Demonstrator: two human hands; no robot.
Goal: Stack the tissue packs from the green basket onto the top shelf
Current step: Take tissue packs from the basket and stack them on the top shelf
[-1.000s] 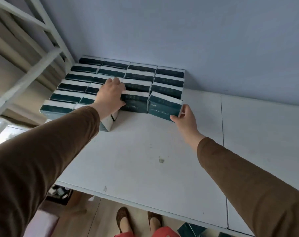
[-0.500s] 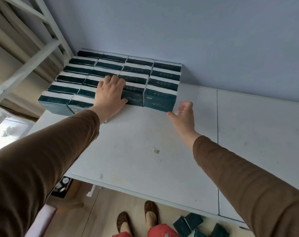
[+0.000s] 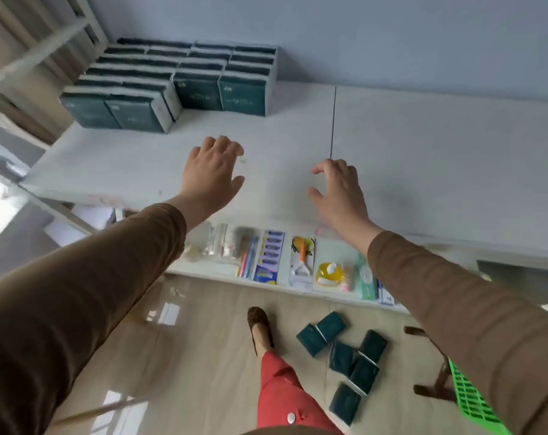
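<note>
Dark green tissue packs (image 3: 184,80) stand in tight rows at the back left of the white top shelf (image 3: 423,158), against the wall. My left hand (image 3: 213,171) hovers over the shelf's front part with fingers spread, holding nothing. My right hand (image 3: 338,189) is beside it, fingers loosely curled and empty. Both hands are well clear of the stacked packs. Several more tissue packs (image 3: 344,356) lie scattered on the floor below. A corner of the green basket (image 3: 467,400) shows at the lower right, partly hidden by my right sleeve.
A lower shelf (image 3: 297,265) holds packaged small goods such as pens and brushes. A white shelf frame (image 3: 31,58) rises at the left. My foot (image 3: 260,328) and red trouser leg are on the wooden floor. A dark wooden stool leg (image 3: 435,381) stands by the basket.
Both hands have pulled back from the stacked packs toward the shelf's front edge. The view has tilted down, showing the lower shelf, floor packs and basket.
</note>
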